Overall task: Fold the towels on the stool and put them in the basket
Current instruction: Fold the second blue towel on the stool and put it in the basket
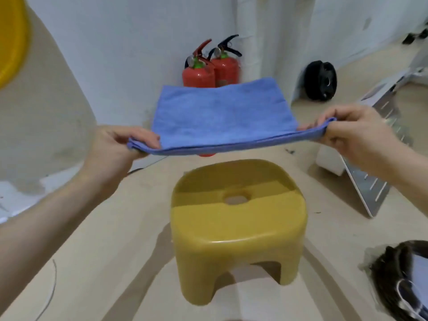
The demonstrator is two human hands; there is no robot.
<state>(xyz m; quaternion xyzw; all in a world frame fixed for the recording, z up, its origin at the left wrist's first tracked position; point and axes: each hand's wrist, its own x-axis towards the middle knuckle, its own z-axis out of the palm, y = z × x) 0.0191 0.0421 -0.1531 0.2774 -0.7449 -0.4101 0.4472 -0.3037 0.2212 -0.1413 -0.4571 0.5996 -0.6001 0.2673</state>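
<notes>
Towel (222, 117) first: blue, doubled over, and it is hanging in the air above the yellow stool (237, 230), stretched nearly flat between both hands, touching nothing below. Its near edge is running as a taut layered line from one hand to the other, while the far edge is lifting toward the wall (129, 42) and covering the lower part of two red fire extinguishers (209, 68) standing on the floor (115, 239).

Stool next: its seat is sitting bare, the round hole in the middle showing, and the towel's shadow is darkening the far half of it.

Left hand (111, 154) is reaching in from the lower left, forearm angling up across the view, thumb lying on top of the near left corner. Its fingers (139, 155) are curling underneath, pinching the layered corner between thumb and fingertips.

Right hand (354, 133) is coming in from the right edge, held slightly higher, knuckles turned up. Its fingers (333, 137) are pressing the near right corner against the thumb, gripping the cloth tight.

Basket (403, 283), dark and woven, is peeking in at the lower right corner, well apart from the towel, with something pale inside.
</notes>
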